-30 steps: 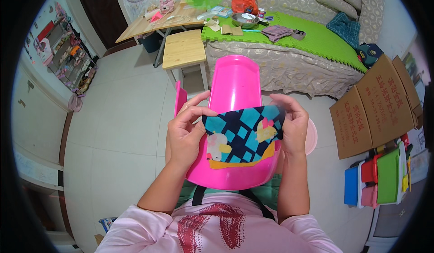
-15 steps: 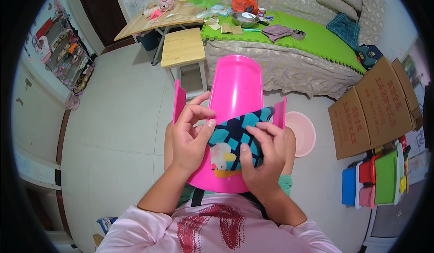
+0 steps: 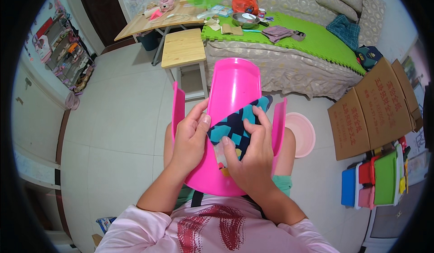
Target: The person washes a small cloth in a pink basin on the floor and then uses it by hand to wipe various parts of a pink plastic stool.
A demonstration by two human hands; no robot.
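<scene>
A bright pink plastic seat-like shell (image 3: 235,79) with upright side pieces rests across my lap. On it lies a folded cloth (image 3: 233,131) in teal and navy diamonds, with a cartoon figure at its lower end, partly hidden by my right hand. My right hand (image 3: 253,156) grips the cloth, thumb on its near side and curled fingers on its upper part. My left hand (image 3: 192,137) is closed at the cloth's left corner, thumb and fingers together; its fingertips are partly hidden near the shell's edge.
A pink basin (image 3: 302,135) sits on the floor to the right. Beyond it stand a large cardboard box (image 3: 366,110) and colored bins (image 3: 384,180). Ahead are a wooden stool (image 3: 183,49), a folding table (image 3: 153,22) and a bed with a green foam mat (image 3: 312,36).
My right hand has moved left and closed further on the cloth, bunching its lower part. The cloth's right end has risen. My left hand has shifted slightly left, its fingers drawn in.
</scene>
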